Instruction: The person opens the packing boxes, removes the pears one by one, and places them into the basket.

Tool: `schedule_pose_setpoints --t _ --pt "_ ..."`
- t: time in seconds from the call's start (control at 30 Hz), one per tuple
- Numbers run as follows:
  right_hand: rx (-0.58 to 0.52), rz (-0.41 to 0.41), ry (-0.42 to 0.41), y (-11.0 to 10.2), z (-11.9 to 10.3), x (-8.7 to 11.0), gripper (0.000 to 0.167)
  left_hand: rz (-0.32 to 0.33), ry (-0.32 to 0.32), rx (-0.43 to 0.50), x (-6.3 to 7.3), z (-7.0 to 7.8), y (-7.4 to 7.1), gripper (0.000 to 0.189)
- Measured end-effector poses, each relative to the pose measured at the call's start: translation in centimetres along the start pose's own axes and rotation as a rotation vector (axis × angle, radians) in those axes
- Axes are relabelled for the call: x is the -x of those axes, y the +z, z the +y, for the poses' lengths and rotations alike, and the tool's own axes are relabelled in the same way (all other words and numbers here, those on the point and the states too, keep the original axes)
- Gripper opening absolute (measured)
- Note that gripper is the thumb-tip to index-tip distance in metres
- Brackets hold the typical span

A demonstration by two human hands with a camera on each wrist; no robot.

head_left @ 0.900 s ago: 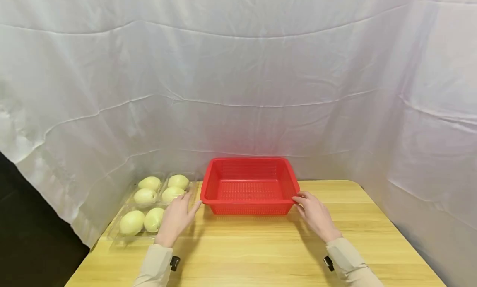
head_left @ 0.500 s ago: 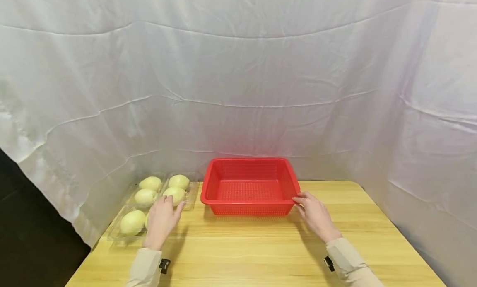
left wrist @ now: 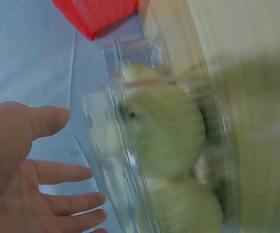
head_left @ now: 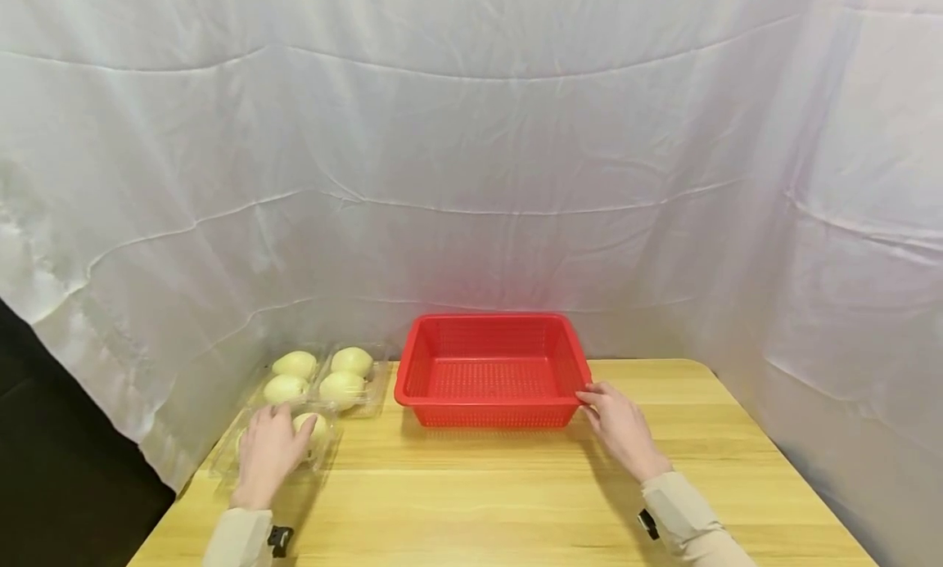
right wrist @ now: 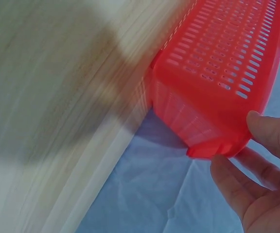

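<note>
In the head view my left hand [head_left: 268, 451] is over the nearest clear plastic box [head_left: 330, 436] at the left. Its fingers are spread and hold nothing; the left wrist view shows a gap between the fingertips [left wrist: 84, 172] and the box. Pale yellow-green oval fruit [left wrist: 166, 131] lies inside, partly hidden by my hand in the head view. At the near right corner of the red plastic basket [head_left: 494, 411], my right hand [head_left: 622, 428] pinches the rim. In the right wrist view the thumb [right wrist: 271, 131] is on one side of that rim, with fingers on the other.
Two more clear boxes of the same fruit, the left one [head_left: 287, 389] and the right one [head_left: 342, 389], stand behind the near box. The basket has nothing inside. Pale fabric [head_left: 471, 182] hangs around the wooden table [head_left: 479, 501] at the back and sides.
My left hand has left the basket's left corner and moved left and toward me, over the near box. My right hand stays at the basket corner.
</note>
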State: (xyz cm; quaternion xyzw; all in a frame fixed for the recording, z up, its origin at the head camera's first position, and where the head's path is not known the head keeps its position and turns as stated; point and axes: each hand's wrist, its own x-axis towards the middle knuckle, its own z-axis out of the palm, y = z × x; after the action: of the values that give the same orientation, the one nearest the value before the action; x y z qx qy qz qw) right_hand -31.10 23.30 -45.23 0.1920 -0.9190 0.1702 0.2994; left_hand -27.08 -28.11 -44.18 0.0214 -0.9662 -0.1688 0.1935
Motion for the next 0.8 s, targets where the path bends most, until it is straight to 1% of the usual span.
schedule_pose_setpoints --t 0.13,0.2,0.33,0.4,0.47,0.6,0.8 --pt "-0.001 0.003 -0.001 0.1 -0.1 0.1 0.024 -0.059 -0.034 -0.013 0.0 -1.0 -0.4 0.058" --pt "-0.001 0.001 0.002 0.1 -0.1 0.1 0.024 -0.109 -0.073 -0.001 0.0 -1.4 -0.6 0.063" --pt "-0.006 -0.006 0.01 0.1 -0.2 0.1 0.024 -0.235 -0.191 0.045 -0.1 -2.3 -1.1 0.079" --pt "-0.006 -0.007 0.01 0.1 -0.1 0.1 0.024 -0.276 -0.226 0.054 -0.2 -2.8 -1.3 0.088" --pt "-0.006 -0.004 0.01 0.1 -0.1 0.1 0.024 -0.302 -0.253 0.057 -0.3 -3.1 -1.4 0.099" --pt "-0.004 0.007 0.007 0.1 0.1 0.1 0.024 -0.339 -0.287 0.049 -0.4 -3.7 -1.4 0.114" --pt "-0.005 0.007 0.008 0.2 0.2 0.2 0.023 -0.371 -0.28 0.032 -0.6 -4.1 -1.6 0.117"
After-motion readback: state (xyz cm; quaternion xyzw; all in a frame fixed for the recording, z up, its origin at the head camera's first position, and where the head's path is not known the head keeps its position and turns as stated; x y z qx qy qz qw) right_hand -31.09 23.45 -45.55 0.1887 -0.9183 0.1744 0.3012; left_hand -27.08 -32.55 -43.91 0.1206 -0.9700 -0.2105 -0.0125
